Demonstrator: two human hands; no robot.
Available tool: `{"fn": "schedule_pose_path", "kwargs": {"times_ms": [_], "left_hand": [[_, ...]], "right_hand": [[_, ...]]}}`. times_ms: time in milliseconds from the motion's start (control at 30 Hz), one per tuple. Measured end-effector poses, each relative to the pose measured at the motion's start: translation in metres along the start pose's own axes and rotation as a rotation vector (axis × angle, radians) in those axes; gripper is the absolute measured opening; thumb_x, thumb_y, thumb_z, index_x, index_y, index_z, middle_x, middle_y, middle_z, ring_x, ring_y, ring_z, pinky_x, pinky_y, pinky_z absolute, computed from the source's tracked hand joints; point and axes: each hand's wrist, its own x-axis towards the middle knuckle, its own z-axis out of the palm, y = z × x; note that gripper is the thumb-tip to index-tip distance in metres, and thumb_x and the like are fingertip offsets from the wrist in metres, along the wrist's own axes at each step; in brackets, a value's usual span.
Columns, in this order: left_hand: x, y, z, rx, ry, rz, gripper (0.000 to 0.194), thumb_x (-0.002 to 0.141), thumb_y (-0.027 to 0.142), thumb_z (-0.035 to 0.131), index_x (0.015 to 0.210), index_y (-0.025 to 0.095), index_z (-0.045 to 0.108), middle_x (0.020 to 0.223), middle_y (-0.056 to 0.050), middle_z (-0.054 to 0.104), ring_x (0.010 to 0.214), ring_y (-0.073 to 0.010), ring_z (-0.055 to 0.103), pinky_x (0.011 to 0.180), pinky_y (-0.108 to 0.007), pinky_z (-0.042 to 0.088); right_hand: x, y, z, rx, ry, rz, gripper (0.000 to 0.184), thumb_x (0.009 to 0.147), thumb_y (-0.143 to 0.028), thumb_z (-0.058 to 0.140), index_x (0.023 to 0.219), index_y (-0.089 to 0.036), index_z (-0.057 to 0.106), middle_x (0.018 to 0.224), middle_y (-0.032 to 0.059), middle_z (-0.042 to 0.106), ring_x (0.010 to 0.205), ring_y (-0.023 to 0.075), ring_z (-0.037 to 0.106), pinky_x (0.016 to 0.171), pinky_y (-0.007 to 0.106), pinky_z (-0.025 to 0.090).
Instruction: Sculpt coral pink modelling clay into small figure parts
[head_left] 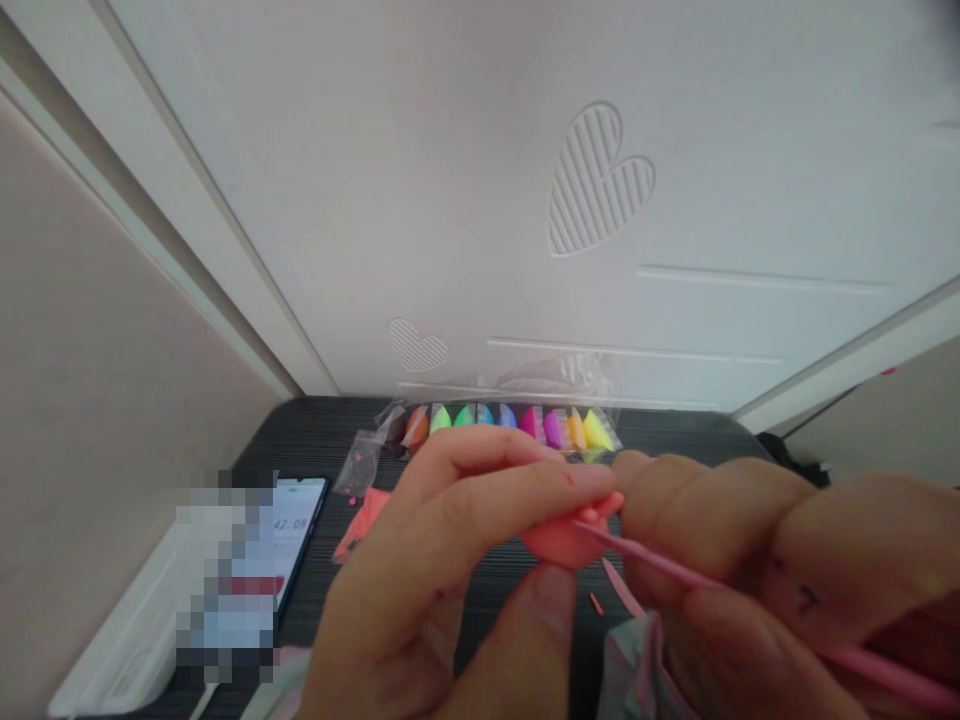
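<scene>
Between the thumb and fingers of my left hand [442,540] is a rounded lump of coral-pink modelling clay [562,543], with small raised bits on its upper right side. My right hand [720,540] grips a thin pink modelling tool [660,565], whose narrow tip touches the clay near those bits. The tool's other end runs out toward the lower right. Part of the clay is hidden behind my left fingers. Below the hands, another pink tool [621,587] and a small orange sliver [596,603] lie on the dark table [510,590].
A row of several small bags of coloured clay [532,425] lies along the table's back edge. At left are a coral clay packet [364,520], a clear plastic bag [358,462] and a phone [300,520] showing a timer. A white panel with hearts [465,200] stands behind.
</scene>
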Motion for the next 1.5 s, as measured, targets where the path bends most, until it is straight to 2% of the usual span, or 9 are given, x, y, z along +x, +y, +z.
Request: {"fn": "schedule_pose_path", "kwargs": {"times_ms": [100, 233, 600, 967, 1067, 1133, 1267, 1400, 1500], "left_hand": [[0.000, -0.003, 0.000, 0.061, 0.006, 0.080, 0.029, 0.077, 0.017, 0.058, 0.102, 0.030, 0.066, 0.092, -0.002, 0.065, 0.086, -0.0188, 0.057, 0.070, -0.028, 0.055], [0.000, -0.006, -0.001, 0.047, 0.003, 0.086, 0.031, 0.078, 0.018, 0.057, 0.106, 0.030, 0.064, 0.093, -0.002, 0.065, 0.086, -0.0197, 0.057, 0.068, -0.029, 0.055], [0.000, 0.000, 0.003, -0.058, 0.011, 0.000, 0.028, 0.076, 0.012, 0.057, 0.097, 0.029, 0.068, 0.094, -0.001, 0.065, 0.088, -0.0185, 0.057, 0.074, -0.028, 0.053], [0.000, 0.004, 0.000, -0.081, -0.051, -0.063, 0.026, 0.078, 0.017, 0.055, 0.098, 0.029, 0.067, 0.096, -0.003, 0.064, 0.091, -0.0211, 0.056, 0.076, -0.031, 0.053], [-0.001, 0.003, 0.002, -0.072, 0.016, -0.033, 0.025, 0.077, 0.018, 0.056, 0.098, 0.029, 0.067, 0.094, -0.003, 0.065, 0.091, -0.0204, 0.057, 0.075, -0.030, 0.053], [-0.002, 0.002, 0.004, -0.077, 0.050, -0.030, 0.023, 0.078, 0.020, 0.056, 0.096, 0.028, 0.067, 0.093, -0.003, 0.065, 0.090, -0.0203, 0.057, 0.075, -0.030, 0.053], [-0.001, 0.004, 0.005, -0.115, -0.017, -0.046, 0.024, 0.080, 0.020, 0.054, 0.099, 0.028, 0.066, 0.097, -0.002, 0.064, 0.088, -0.0188, 0.059, 0.075, -0.027, 0.054], [-0.001, 0.002, 0.001, -0.160, 0.006, -0.054, 0.025, 0.080, 0.023, 0.056, 0.103, 0.032, 0.062, 0.094, 0.002, 0.064, 0.087, -0.0141, 0.061, 0.074, -0.020, 0.055], [-0.002, -0.001, -0.003, -0.134, -0.037, -0.067, 0.023, 0.079, 0.026, 0.058, 0.101, 0.031, 0.063, 0.094, 0.001, 0.065, 0.092, -0.0160, 0.061, 0.076, -0.022, 0.056]], "right_hand": [[0.003, -0.004, 0.004, -0.028, 0.024, -0.015, 0.016, 0.067, -0.042, 0.066, 0.064, -0.028, 0.059, 0.037, -0.0033, 0.045, 0.034, 0.0148, 0.045, 0.030, 0.026, 0.039], [0.005, -0.004, 0.012, -0.025, 0.108, -0.059, 0.015, 0.067, -0.039, 0.068, 0.061, -0.029, 0.058, 0.031, -0.0070, 0.034, 0.028, 0.0129, 0.038, 0.025, 0.023, 0.031], [-0.004, 0.002, 0.004, 0.005, 0.085, -0.007, 0.020, 0.065, -0.040, 0.069, 0.058, -0.027, 0.057, 0.040, -0.0021, 0.049, 0.037, 0.0154, 0.049, 0.032, 0.027, 0.040], [-0.002, 0.006, 0.011, 0.091, 0.118, -0.015, 0.016, 0.067, -0.042, 0.067, 0.064, -0.028, 0.059, 0.038, -0.0037, 0.043, 0.036, 0.0134, 0.043, 0.030, 0.024, 0.036], [-0.001, 0.007, 0.014, 0.095, 0.181, -0.038, 0.015, 0.068, -0.043, 0.067, 0.066, -0.029, 0.060, 0.037, -0.0044, 0.041, 0.034, 0.0128, 0.040, 0.029, 0.024, 0.034], [0.000, 0.006, 0.014, 0.112, 0.177, -0.043, 0.015, 0.068, -0.043, 0.066, 0.067, -0.029, 0.060, 0.038, -0.0043, 0.042, 0.034, 0.0126, 0.040, 0.030, 0.024, 0.034], [-0.002, 0.005, 0.012, 0.137, 0.143, -0.058, 0.016, 0.067, -0.044, 0.066, 0.066, -0.030, 0.058, 0.040, -0.0044, 0.040, 0.035, 0.0120, 0.039, 0.028, 0.022, 0.032], [-0.004, 0.006, 0.011, 0.127, 0.133, -0.067, 0.018, 0.067, -0.045, 0.066, 0.065, -0.030, 0.057, 0.039, -0.0048, 0.038, 0.034, 0.0119, 0.038, 0.028, 0.023, 0.033], [-0.004, 0.007, 0.011, 0.166, 0.103, -0.028, 0.019, 0.067, -0.047, 0.066, 0.066, -0.030, 0.057, 0.039, -0.0047, 0.037, 0.036, 0.0128, 0.039, 0.029, 0.024, 0.035]]}}
